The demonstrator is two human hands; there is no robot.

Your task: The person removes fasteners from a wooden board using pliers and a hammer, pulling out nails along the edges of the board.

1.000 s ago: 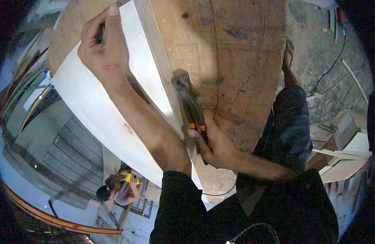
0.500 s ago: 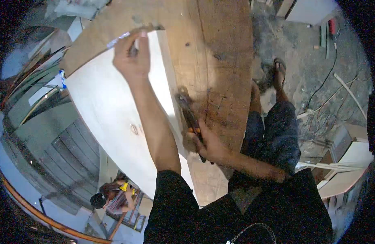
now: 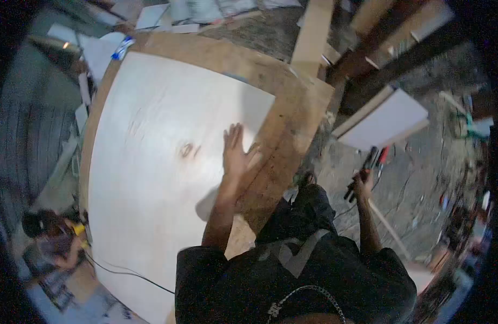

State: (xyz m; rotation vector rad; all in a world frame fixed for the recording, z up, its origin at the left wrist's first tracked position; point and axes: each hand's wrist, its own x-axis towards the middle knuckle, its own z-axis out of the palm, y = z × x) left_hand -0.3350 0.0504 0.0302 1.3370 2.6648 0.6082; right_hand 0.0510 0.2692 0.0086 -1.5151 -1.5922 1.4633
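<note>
My left hand (image 3: 236, 156) lies spread and flat near the right edge of a large white board (image 3: 151, 178), its thumb reaching toward the edge. The board rests on a wider brown wooden work surface (image 3: 284, 124). Out to the right, over the floor and away from the board, my right hand (image 3: 363, 186) is closed around a pair of pliers (image 3: 371, 158) with dark and orange handles. The tool is blurred, so its jaws do not show clearly.
A pale panel (image 3: 386, 121) lies on the floor at right, and a long plank (image 3: 313, 40) stands beyond the table. Another person (image 3: 51, 237) with a yellow tool is at lower left. A black cable (image 3: 132, 274) crosses the board's near part.
My view has turned, showing more of the white board. My left hand has opened and lies flat on it. My right hand has carried the pliers from the board's edge out to the right.
</note>
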